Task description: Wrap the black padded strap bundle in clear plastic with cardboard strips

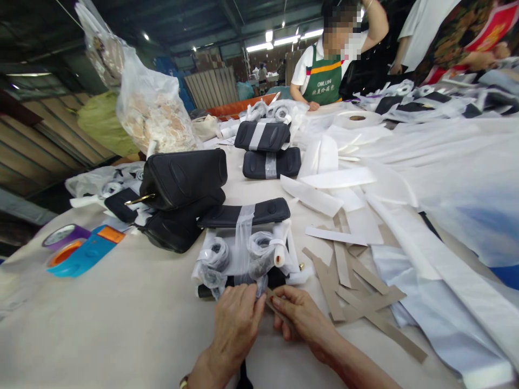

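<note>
A black bag part with plastic-wrapped straps lies flat in front of me, banded with clear tape. My left hand presses its fingers on the near edge of this bundle, fingers closed together. My right hand pinches a brown paper strip at the same edge, right beside the left hand. Both hands touch the bundle's near end.
Black bags stack at left, two taped ones farther back. A blue tape dispenser lies at left. Brown and white paper strips and white sheets cover the right. A person in a green apron stands at the far side.
</note>
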Demonstrator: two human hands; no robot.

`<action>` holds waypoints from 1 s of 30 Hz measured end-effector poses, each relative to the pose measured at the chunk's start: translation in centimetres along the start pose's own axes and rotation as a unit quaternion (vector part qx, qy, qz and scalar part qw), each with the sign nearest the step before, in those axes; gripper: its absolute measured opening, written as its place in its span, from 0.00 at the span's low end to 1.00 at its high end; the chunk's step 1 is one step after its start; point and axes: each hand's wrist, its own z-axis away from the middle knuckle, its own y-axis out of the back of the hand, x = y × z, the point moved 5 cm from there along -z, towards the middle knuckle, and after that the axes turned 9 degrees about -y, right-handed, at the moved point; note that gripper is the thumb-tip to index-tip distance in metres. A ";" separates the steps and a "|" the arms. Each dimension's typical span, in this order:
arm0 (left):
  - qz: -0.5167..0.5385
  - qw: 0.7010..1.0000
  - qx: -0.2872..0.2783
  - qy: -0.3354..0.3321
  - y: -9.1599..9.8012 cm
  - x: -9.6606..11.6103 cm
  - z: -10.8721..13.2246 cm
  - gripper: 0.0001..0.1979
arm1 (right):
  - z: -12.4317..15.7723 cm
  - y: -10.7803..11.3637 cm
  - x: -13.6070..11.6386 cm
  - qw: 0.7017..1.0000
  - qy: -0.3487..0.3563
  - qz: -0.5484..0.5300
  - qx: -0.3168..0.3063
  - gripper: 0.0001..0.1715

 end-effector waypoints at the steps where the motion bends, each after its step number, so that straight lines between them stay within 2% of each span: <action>1: 0.001 1.000 0.003 0.001 0.0 0.0 0.0 0.11 | 0.0 -0.2 0.0 1.000 -0.002 -0.010 -0.005 0.25; 6: -0.003 1.000 0.014 0.004 -0.1 -0.1 0.2 0.10 | -0.3 -1.2 0.3 0.993 -0.038 -0.098 -0.047 0.28; 11: -0.008 1.000 0.021 0.003 0.0 -0.1 0.3 0.10 | -0.9 -2.4 0.9 0.964 -0.068 -0.217 -0.138 0.24; 13: -0.009 1.000 0.022 0.003 0.1 -0.1 0.3 0.11 | -1.0 -2.5 1.0 0.953 -0.075 -0.240 -0.169 0.24; 16: -0.012 1.000 0.014 0.006 0.2 -0.1 0.2 0.12 | -1.1 -2.4 1.0 0.950 -0.066 -0.246 -0.183 0.22; 19: -0.002 1.000 -0.005 0.022 0.2 -0.2 0.0 0.14 | -1.3 -2.4 0.9 0.954 -0.063 -0.235 -0.173 0.22; 22: 0.029 0.998 -0.007 0.055 0.2 -0.3 0.2 0.14 | -1.5 -2.6 0.9 0.969 -0.055 -0.203 -0.133 0.25; 26: 0.043 0.995 0.050 0.079 0.3 -0.3 0.7 0.12 | -1.2 -2.2 0.7 0.988 -0.026 -0.137 -0.069 0.28; 30: 0.053 0.991 0.087 0.088 0.0 -0.2 1.1 0.08 | -0.1 -1.2 0.2 0.996 -0.012 -0.082 -0.020 0.24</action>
